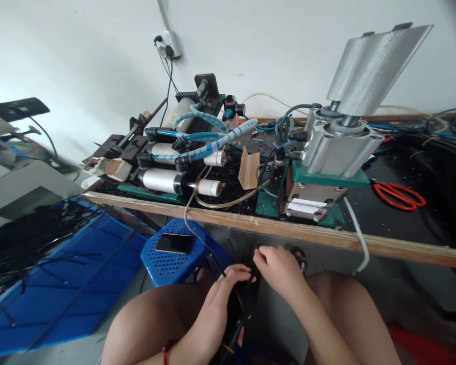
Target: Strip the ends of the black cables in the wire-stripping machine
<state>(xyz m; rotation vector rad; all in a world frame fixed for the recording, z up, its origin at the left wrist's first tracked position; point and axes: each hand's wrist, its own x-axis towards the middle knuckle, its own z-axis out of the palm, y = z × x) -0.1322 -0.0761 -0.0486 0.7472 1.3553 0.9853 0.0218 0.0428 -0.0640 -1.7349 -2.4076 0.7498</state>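
Black cables point(244, 299) lie in a bundle between my knees, below the bench edge. My left hand point(225, 294) is closed around part of the bundle, its thumb on top and some fingertips showing beneath. At the upper end of the cables, my right hand point(275, 266) has its fingers curled, with thumb and forefinger pinched near the thin cable ends. What sits between those fingertips is too small to make out. A yellow tie point(228, 348) shows low on the bundle.
A wooden-edged bench point(247, 221) carries a pneumatic press point(336, 147), white cylinders point(161, 181) and red-handled scissors point(400, 196). A phone point(174, 243) rests on a blue stool point(167, 263). Left stands a blue bin point(87, 284) with black cables.
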